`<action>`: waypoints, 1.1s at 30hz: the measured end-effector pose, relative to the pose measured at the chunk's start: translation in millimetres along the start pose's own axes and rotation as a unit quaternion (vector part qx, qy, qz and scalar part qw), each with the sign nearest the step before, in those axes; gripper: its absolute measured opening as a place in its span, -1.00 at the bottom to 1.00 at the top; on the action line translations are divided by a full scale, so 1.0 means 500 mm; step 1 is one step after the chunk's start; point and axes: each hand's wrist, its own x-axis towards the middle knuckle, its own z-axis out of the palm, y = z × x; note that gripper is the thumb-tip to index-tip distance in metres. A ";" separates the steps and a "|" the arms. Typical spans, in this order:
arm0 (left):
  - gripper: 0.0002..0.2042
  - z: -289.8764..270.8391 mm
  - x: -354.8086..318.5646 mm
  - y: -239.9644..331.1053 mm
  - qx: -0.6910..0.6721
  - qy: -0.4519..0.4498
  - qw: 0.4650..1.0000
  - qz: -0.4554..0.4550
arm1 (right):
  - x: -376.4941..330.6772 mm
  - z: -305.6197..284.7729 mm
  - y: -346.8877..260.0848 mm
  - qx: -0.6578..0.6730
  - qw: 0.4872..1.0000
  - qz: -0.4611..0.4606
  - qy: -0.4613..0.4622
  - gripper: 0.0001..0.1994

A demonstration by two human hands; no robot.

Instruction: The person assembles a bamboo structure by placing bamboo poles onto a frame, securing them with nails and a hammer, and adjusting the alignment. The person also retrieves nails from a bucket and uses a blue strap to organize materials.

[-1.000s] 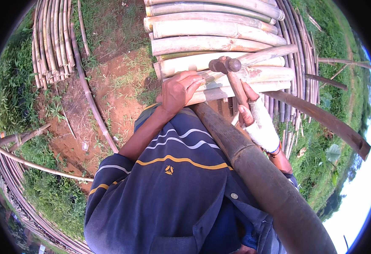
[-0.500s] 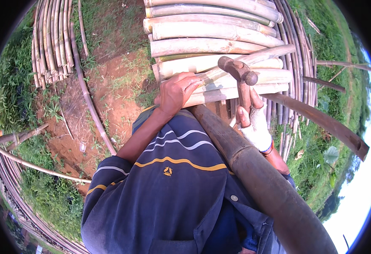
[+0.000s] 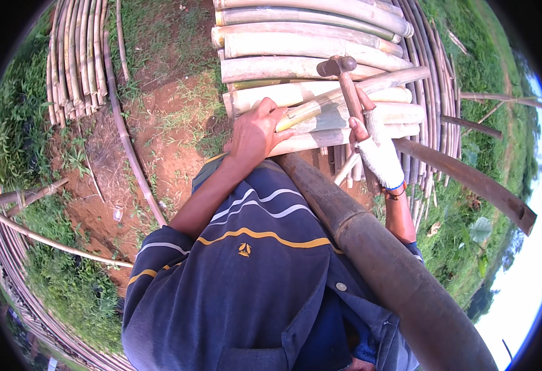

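Note:
A split bamboo piece (image 3: 351, 93) lies slantwise across a row of pale bamboo lengths (image 3: 296, 68). My left hand (image 3: 255, 131) is closed around its near left end, the thumb along the lower side. My right hand (image 3: 375, 139), in a white fingerless glove, grips the wooden handle of a hammer (image 3: 349, 93). The hammer's rounded metal head (image 3: 337, 66) is over the row, above the far part of the slanting piece. Whether the head touches any bamboo I cannot tell.
A thick brown bamboo pole (image 3: 388, 260) runs close by my right side toward the row. Another dark pole (image 3: 469, 182) juts out at right. Stacked poles (image 3: 76, 55) lie at far left, and a long thin pole (image 3: 129, 136) crosses the soil.
The hammer has moved forward and slightly left, its head now farther from me. My right forearm has extended with it. My left hand has shifted slightly at the bamboo's end.

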 end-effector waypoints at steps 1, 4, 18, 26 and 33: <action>-0.57 -0.002 0.004 -0.002 -0.001 -0.008 1.000 0.002 | -0.002 -0.002 -0.008 0.021 0.999 0.026 -0.012 -0.38; -0.58 -0.026 0.028 -0.012 -0.061 -0.063 0.996 -0.016 | 0.006 -0.006 -0.011 0.083 0.994 0.050 -0.050 -0.39; -0.49 -0.023 -0.058 0.086 -0.310 -0.195 0.930 -0.039 | -0.003 -0.144 -0.144 0.188 0.941 0.193 -0.203 -0.34; -0.57 -0.036 -0.076 0.099 -0.330 -0.209 0.918 -0.067 | 0.028 -0.165 -0.150 0.169 0.925 0.237 -0.243 -0.46; -0.61 -0.013 -0.076 0.081 -0.399 -0.188 0.897 -0.040 | 0.049 -0.180 -0.153 -0.004 0.914 0.198 -0.354 -0.47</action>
